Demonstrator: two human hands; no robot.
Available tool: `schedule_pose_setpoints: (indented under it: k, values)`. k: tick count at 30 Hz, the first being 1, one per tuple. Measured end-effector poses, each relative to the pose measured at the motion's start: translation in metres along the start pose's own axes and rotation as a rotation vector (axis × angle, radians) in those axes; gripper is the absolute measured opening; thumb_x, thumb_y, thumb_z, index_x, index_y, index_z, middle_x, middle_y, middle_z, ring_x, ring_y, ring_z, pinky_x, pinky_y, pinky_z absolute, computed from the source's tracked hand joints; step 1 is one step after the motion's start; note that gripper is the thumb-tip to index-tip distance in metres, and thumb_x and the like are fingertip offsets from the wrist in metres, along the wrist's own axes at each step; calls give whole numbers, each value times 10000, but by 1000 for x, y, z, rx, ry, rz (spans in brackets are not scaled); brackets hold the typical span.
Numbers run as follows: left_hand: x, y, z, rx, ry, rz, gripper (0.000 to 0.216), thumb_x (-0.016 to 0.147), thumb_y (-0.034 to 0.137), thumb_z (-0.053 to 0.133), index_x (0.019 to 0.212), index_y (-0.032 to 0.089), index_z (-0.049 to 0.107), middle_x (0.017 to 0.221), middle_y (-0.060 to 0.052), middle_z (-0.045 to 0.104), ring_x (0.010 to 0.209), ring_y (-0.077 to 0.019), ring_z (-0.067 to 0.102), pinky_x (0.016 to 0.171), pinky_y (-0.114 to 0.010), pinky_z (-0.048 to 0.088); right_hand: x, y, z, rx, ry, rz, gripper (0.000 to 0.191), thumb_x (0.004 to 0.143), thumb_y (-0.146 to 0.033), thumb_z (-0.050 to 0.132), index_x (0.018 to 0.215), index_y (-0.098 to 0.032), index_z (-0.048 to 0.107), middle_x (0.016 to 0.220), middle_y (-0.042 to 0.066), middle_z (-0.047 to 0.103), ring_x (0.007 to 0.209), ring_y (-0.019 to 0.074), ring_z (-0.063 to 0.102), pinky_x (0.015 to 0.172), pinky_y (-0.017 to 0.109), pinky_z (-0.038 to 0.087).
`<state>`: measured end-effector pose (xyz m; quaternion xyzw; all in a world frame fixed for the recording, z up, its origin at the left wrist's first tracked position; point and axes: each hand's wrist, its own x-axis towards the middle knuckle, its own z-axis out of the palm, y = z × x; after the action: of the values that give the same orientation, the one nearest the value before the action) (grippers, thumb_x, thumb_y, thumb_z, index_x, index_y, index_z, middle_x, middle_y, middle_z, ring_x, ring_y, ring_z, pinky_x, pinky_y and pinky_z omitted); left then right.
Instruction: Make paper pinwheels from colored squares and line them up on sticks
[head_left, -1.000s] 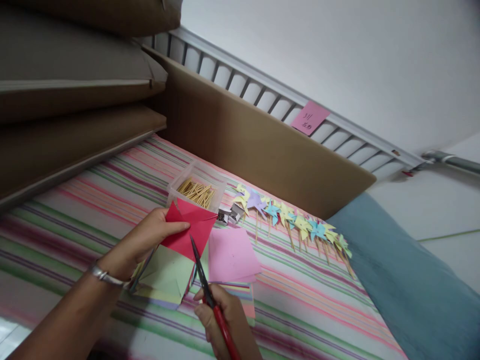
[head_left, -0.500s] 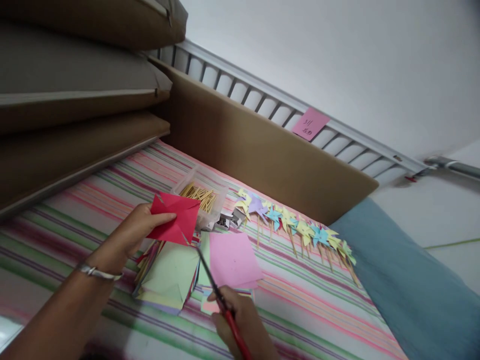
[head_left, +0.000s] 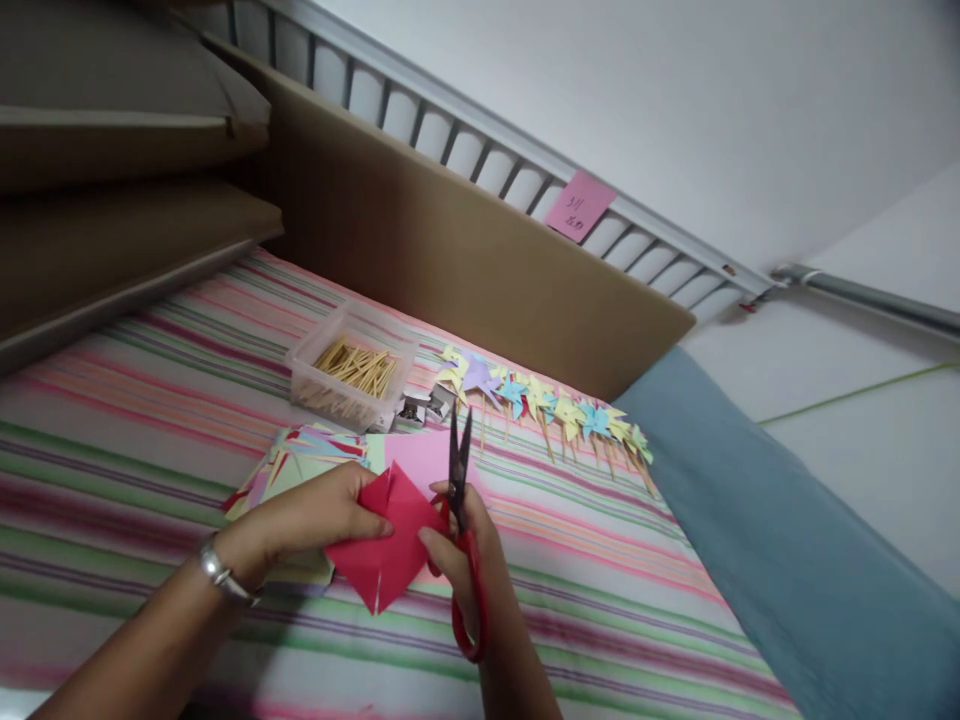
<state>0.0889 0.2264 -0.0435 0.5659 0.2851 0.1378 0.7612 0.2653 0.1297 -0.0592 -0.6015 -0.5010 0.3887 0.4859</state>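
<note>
One red paper square (head_left: 409,530), slit at two corners, held above striped cloth (head_left: 622,630); left hand (head_left: 330,515), fingers pinching its left side. One pair of red-handled scissors (head_left: 457,482), blades slightly apart; right hand (head_left: 472,545), fingers curled around the handles, thumb near the square's right corner. Beyond: clear box (head_left: 301,385), wooden sticks (head_left: 356,368) inside. Farther right: pinwheels (head_left: 570,418), in a row.

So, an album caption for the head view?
Left fingers grip red paper, right fingers hold scissors; pinwheels line up beyond.
</note>
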Motion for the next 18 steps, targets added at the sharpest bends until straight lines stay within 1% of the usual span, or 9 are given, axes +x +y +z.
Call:
schedule_pose_setpoints:
  k: [2, 4, 7, 9, 12, 14, 16, 18]
  values:
    - [3, 1, 2, -27, 15, 19, 102, 660, 239, 687, 692, 143, 691, 584, -2, 658, 463, -114, 512, 469, -205, 336, 0, 0, -1, 42, 35, 32, 347, 715, -245, 610, 1039, -203, 491, 699, -52, 480, 447, 67, 437, 417, 200, 363]
    - [5, 3, 3, -107, 73, 47, 152, 680, 287, 693, 713, 139, 701, 609, -19, 673, 490, -119, 534, 493, -209, 367, 1, -2, -2, 152, 94, 46, 338, 737, -271, 591, 1044, -205, 466, 687, -59, 469, 423, 65, 431, 401, 198, 356]
    - [10, 3, 13, -317, 179, 75, 199, 700, 347, 691, 754, 157, 716, 682, -44, 709, 572, -145, 595, 566, -227, 442, 4, -3, 0, 315, 223, 2, 321, 766, -293, 576, 1046, -209, 443, 667, -72, 427, 426, 65, 428, 414, 200, 369]
    - [14, -1, 25, -464, 210, 87, 200, 702, 343, 695, 810, 176, 725, 754, -57, 731, 650, -168, 634, 644, -254, 483, 4, -3, 3, 356, 298, -44, 307, 778, -293, 576, 1043, -212, 444, 681, -71, 418, 441, 65, 437, 428, 201, 380]
    - [21, -8, 46, -549, 234, 104, 255, 678, 306, 718, 897, 174, 722, 843, -78, 744, 754, -207, 663, 755, -298, 493, 4, -1, 9, 312, 359, -78, 278, 802, -304, 561, 1043, -212, 457, 717, -56, 450, 468, 74, 466, 450, 209, 404]
    - [25, -11, 55, -539, 309, 130, 272, 659, 293, 728, 896, 160, 718, 873, -82, 745, 794, -224, 668, 801, -310, 483, 3, 2, 13, 240, 374, -68, 280, 810, -308, 556, 1058, -211, 470, 743, -38, 489, 500, 83, 487, 478, 213, 424]
    - [28, -11, 53, -520, 406, 175, 274, 652, 292, 731, 888, 155, 711, 879, -77, 746, 798, -229, 670, 810, -317, 480, 4, 7, 16, 170, 359, -40, 298, 797, -304, 569, 1066, -204, 487, 745, -26, 518, 529, 94, 500, 494, 211, 431]
    - [28, -9, 41, -494, 487, 205, 275, 640, 291, 739, 874, 152, 704, 854, -66, 748, 767, -226, 672, 784, -321, 487, 5, 11, 18, 116, 316, -10, 313, 764, -295, 593, 1049, -196, 512, 697, -33, 519, 542, 104, 498, 498, 207, 427]
